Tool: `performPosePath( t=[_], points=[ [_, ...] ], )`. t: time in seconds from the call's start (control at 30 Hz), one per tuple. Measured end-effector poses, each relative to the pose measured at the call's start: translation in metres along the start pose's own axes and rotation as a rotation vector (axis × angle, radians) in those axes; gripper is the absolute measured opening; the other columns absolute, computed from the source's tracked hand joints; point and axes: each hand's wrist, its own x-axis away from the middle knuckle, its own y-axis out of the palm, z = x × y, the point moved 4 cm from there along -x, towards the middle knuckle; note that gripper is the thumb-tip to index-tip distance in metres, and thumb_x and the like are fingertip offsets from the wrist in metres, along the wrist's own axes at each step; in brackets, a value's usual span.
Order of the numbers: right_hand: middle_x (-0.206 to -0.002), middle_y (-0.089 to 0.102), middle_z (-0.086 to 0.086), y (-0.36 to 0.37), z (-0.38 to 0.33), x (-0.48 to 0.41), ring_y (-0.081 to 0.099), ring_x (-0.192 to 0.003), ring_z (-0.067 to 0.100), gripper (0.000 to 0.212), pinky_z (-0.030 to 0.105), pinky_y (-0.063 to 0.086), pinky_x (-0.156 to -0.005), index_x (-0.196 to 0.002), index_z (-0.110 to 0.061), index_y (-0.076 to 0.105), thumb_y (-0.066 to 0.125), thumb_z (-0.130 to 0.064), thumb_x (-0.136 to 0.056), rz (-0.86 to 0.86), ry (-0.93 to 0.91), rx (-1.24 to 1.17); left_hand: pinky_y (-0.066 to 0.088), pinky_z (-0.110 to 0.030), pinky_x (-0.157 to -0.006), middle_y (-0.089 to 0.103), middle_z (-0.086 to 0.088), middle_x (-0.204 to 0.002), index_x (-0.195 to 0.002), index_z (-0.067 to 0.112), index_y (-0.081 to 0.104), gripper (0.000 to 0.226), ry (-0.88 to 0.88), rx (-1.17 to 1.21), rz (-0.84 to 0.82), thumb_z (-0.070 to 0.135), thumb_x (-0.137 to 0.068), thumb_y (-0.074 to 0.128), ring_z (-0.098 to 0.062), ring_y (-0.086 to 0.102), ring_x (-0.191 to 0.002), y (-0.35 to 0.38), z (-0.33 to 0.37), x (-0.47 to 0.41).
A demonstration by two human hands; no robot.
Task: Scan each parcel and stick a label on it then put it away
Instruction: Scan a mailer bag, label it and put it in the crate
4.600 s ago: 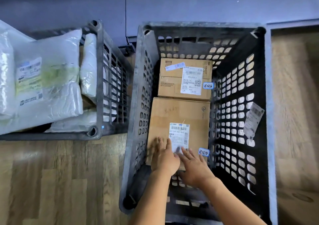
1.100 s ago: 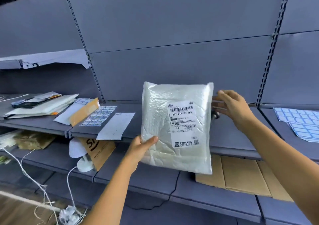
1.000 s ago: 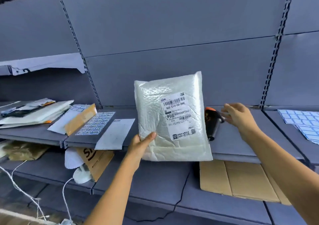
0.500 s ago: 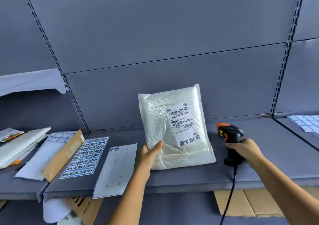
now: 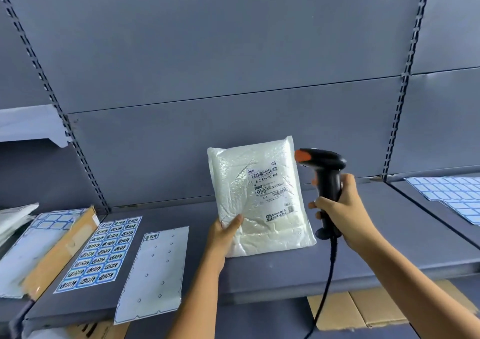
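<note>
Step in hand: scan. No sticker on the parcel that I can see, and it's not put away yet.

- parcel [image 5: 233,182]: white bubble mailer, held upright over the shelf [image 5: 259,273], long axis near vertical with the top tipped a bit left. Front faces the camera. Can't tell if the lower edge rests on the shelf.
- left hand [image 5: 224,234]: holds the parcel's lower-left corner. Thumb is pressed on the front. The other fingers are behind the bag, not visible.
- right hand [image 5: 340,208]: fingers [image 5: 318,204] wrapped round the grip of the scanner [image 5: 327,180]. The cable [image 5: 328,273] hangs down past the shelf edge. Can't tell if the trigger is pressed.
- Key geometry: the scanner sits just beside the parcel's right edge, with its orange nose level with the top corner and pointing left. The barcode [image 5: 265,173] is at the top of the shipping label [image 5: 271,190], left of the nose and slightly below it.
- My read: the beam runs nearly along the parcel face rather than onto it. Either the right hand pulls back and swings the nose onto the barcode, or the left hand turns the face toward the scanner. The right hand is nearer the barcode.
- Stickers: the printed sticker sheet [image 5: 104,255] lies on the shelf left of the left hand. Beside it is a backing sheet [image 5: 155,268] with one sticker left. The left hand is nearer both.
</note>
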Motion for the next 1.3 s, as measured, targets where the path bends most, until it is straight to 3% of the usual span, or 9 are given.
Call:
performPosePath(
  t=[0.17,0.27,0.33,0.43,0.57,0.73,0.87,1.2,1.3],
  points=[
    [-0.103,0.059,0.01,0.028,-0.009,0.029,0.059,-0.061,0.023,0.04,0.048,0.053,-0.052,-0.1,-0.019,0.035,0.059,0.005,-0.079,-0.076,-0.106,0.238,0.046,-0.012,-0.057,0.067,0.014,-0.068,-0.101,0.009,0.068,0.018,0.023,-0.006,-0.016,0.021,-0.088,0.065,0.003,0.06,-0.059,0.0,-0.004,0.0],
    [-0.094,0.056,0.012,0.037,-0.01,0.038,0.055,-0.065,0.036,0.035,0.041,0.05,-0.046,-0.101,-0.018,0.034,0.054,0.003,-0.082,-0.091,-0.13,0.317,0.051,-0.02,-0.069,0.073,0.004,-0.085,-0.101,0.014,0.068,0.017,0.023,0.01,0.007,0.023,-0.087,0.067,-0.008,0.066,-0.077,-0.002,-0.006,-0.001],
    [-0.084,0.051,0.012,0.04,-0.009,0.04,0.047,-0.057,0.026,0.033,0.032,0.043,-0.039,-0.099,-0.018,0.032,0.052,0.001,-0.082,-0.096,-0.134,0.356,0.052,-0.023,-0.074,0.073,0.002,-0.092,-0.102,0.015,0.067,0.018,0.033,0.011,0.012,0.024,-0.086,0.067,-0.011,0.067,-0.083,-0.002,-0.006,0.0],
    [-0.078,0.046,0.01,0.041,-0.008,0.042,0.041,-0.054,0.02,0.031,0.028,0.04,-0.037,-0.098,-0.018,0.031,0.051,0.0,-0.083,-0.102,-0.12,0.379,0.046,-0.012,-0.061,0.066,0.012,-0.074,-0.1,0.007,0.065,0.02,0.05,-0.009,0.012,0.023,-0.087,0.066,0.003,0.061,-0.064,-0.001,-0.007,0.0],
    [-0.079,0.045,0.01,0.042,-0.012,0.043,0.041,-0.055,0.02,0.031,0.034,0.044,-0.039,-0.1,-0.017,0.032,0.05,0.0,-0.083,-0.099,-0.1,0.383,0.05,-0.021,-0.071,0.071,0.002,-0.092,-0.108,0.013,0.065,0.024,0.043,0.023,0.007,0.023,-0.087,0.066,-0.011,0.066,-0.084,-0.001,-0.007,0.0],
    [-0.079,0.044,0.01,0.042,-0.014,0.043,0.039,-0.055,0.021,0.029,0.034,0.044,-0.04,-0.098,-0.017,0.031,0.049,0.0,-0.083,-0.108,-0.09,0.362,0.052,-0.019,-0.071,0.071,0.003,-0.092,-0.101,0.02,0.065,0.014,0.059,0.048,-0.004,0.022,-0.087,0.066,-0.01,0.066,-0.082,-0.001,-0.007,0.001],
    [-0.077,0.043,0.01,0.043,-0.014,0.045,0.038,-0.054,0.021,0.028,0.036,0.044,-0.04,-0.098,-0.016,0.031,0.048,0.0,-0.082,-0.109,-0.094,0.367,0.052,-0.027,-0.078,0.071,0.002,-0.094,-0.102,0.021,0.064,0.016,0.056,0.06,-0.009,0.023,-0.086,0.067,-0.013,0.066,-0.086,-0.001,-0.008,0.001],
    [-0.088,0.054,0.015,0.032,-0.013,0.042,0.05,-0.06,0.024,0.032,0.025,0.044,-0.039,-0.099,-0.019,0.034,0.053,0.002,-0.083,-0.051,-0.13,0.319,0.051,-0.018,-0.069,0.07,0.004,-0.092,-0.099,0.024,0.064,0.013,0.063,0.047,-0.005,0.025,-0.087,0.066,-0.009,0.065,-0.081,-0.001,-0.007,0.002],
    [-0.089,0.053,0.014,0.021,-0.013,0.031,0.055,-0.062,0.024,0.031,0.033,0.048,-0.041,-0.1,-0.017,0.036,0.056,0.002,-0.084,0.031,-0.116,0.161,0.051,-0.014,-0.066,0.07,0.006,-0.089,-0.096,0.025,0.064,0.01,0.065,0.059,-0.015,0.024,-0.087,0.066,-0.007,0.064,-0.079,-0.001,-0.006,0.002]
  ],
)
